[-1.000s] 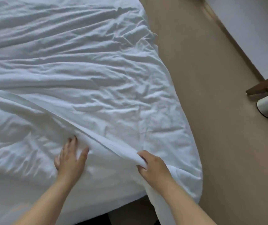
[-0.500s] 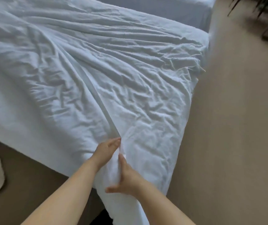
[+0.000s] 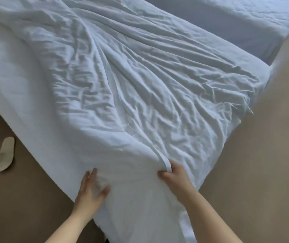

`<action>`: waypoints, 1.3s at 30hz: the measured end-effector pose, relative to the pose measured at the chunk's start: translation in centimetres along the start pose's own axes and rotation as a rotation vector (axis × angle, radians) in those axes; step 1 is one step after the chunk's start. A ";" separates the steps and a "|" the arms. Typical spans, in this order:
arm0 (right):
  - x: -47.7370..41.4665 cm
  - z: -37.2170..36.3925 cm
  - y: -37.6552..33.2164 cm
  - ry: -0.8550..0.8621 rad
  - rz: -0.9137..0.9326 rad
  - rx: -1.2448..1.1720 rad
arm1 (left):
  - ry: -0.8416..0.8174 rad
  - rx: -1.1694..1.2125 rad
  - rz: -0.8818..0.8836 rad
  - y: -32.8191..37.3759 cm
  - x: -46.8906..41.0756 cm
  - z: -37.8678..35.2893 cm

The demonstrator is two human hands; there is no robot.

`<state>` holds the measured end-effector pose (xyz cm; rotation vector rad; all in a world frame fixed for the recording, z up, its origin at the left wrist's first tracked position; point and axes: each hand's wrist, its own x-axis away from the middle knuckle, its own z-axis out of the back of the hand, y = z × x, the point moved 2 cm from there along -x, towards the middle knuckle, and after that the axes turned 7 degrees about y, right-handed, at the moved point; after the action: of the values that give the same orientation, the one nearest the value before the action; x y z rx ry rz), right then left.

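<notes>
The bed-making looked only partly done: the white sheet (image 3: 149,88) lay spread over the bed (image 3: 7,71) but was heavily creased, with folds fanning away from the near corner, so smoothing and squaring were left. The right hand (image 3: 174,174) pinched the sheet's flat hem (image 3: 163,160) at that corner, thumb and fingers curled round it. The left hand (image 3: 91,192) lay flat on the cloth just beside, fingers spread, pressing it down.
</notes>
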<state>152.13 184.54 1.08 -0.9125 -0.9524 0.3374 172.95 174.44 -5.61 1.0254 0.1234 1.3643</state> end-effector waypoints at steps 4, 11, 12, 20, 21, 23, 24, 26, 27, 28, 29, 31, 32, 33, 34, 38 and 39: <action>-3.6 4.8 -4.4 -0.042 0.226 0.144 | 0.035 0.147 0.047 3.3 1.2 -4.5; -7.3 21.6 -16.5 0.063 0.750 0.378 | 0.155 -0.016 -0.191 15.7 3.9 -13.6; -8.1 24.4 -17.6 0.131 0.788 0.374 | 0.123 -0.066 -0.182 17.0 4.0 -15.2; -22.7 34.2 -3.0 0.129 0.153 0.669 | 0.036 -0.526 0.009 18.1 3.2 -23.5; -23.0 34.2 -0.4 0.079 0.053 0.646 | 0.048 -0.543 0.005 18.0 3.2 -23.7; -22.9 34.0 4.0 0.009 -0.061 0.611 | 0.102 -0.509 -0.023 17.8 3.5 -24.3; -22.5 33.7 5.3 -0.003 -0.068 0.625 | 0.130 -0.475 -0.016 17.5 3.7 -24.5; -22.1 33.1 6.6 0.017 -0.048 0.672 | 0.176 -0.401 0.008 16.9 4.3 -24.9; -21.8 32.9 6.8 0.029 -0.042 0.683 | 0.203 -0.338 0.037 16.4 4.7 -25.2; -21.6 32.8 6.8 0.034 -0.036 0.682 | 0.235 -0.244 0.100 15.8 5.1 -25.6; -21.6 32.8 6.8 0.037 -0.031 0.682 | 0.267 -0.087 0.206 15.3 5.6 -26.0; -21.2 33.0 6.5 0.044 -0.015 0.671 | 0.335 0.346 0.441 14.3 6.4 -26.5; -20.8 33.2 6.4 0.048 -0.009 0.650 | 0.360 0.517 0.521 14.0 6.7 -26.7; -20.4 33.4 6.4 0.050 -0.015 0.621 | 0.371 0.616 0.561 13.8 6.9 -26.8; -19.8 33.6 6.3 0.051 -0.018 0.595 | 0.363 0.656 0.569 13.9 7.0 -26.9; -17.7 34.7 6.5 0.045 0.019 0.559 | 0.322 0.632 0.571 15.4 6.8 -26.7; -17.4 35.1 6.7 0.056 0.035 0.553 | 0.334 0.632 0.577 15.7 6.8 -26.8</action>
<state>114.55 196.06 -4.84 -0.4293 -0.7361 0.5678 146.64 192.14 -7.70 1.4086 0.5702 2.0941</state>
